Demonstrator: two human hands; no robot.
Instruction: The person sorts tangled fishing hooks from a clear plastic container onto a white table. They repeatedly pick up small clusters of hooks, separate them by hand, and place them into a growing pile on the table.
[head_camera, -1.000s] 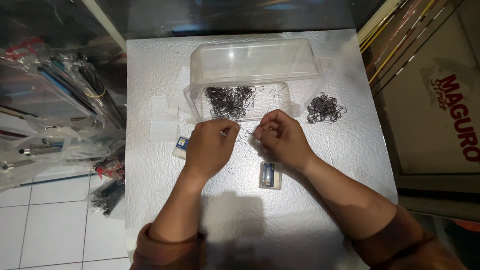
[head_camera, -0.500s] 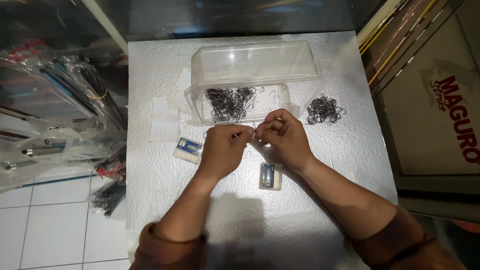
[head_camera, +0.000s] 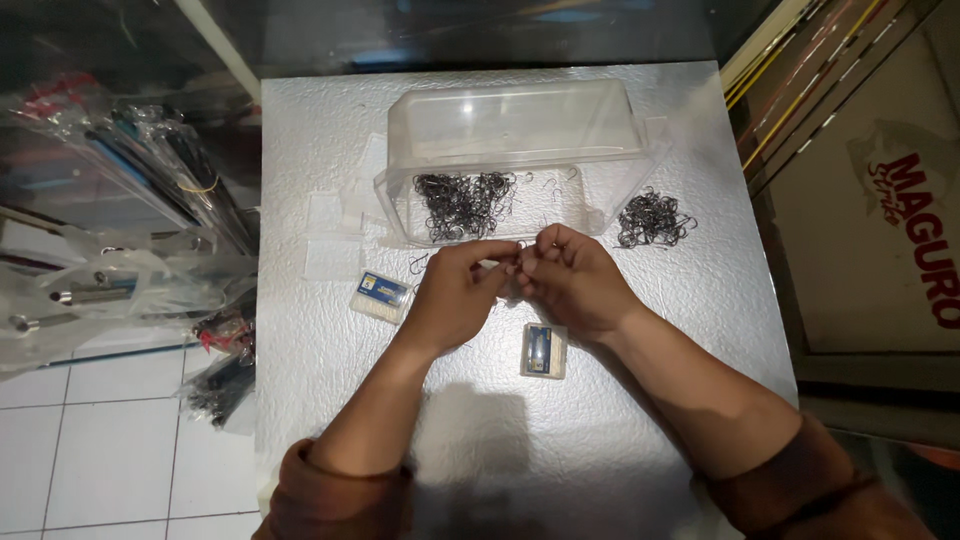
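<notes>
Two hands meet fingertip to fingertip over the middle of the white table. The left hand and the right hand each close to a narrow grip, pinching something too small to make out between them. Just beyond them stands a clear plastic box with a dark heap of hooks inside. A second hook pile lies to the right. One small packet lies left of the hands, another small packet near them.
</notes>
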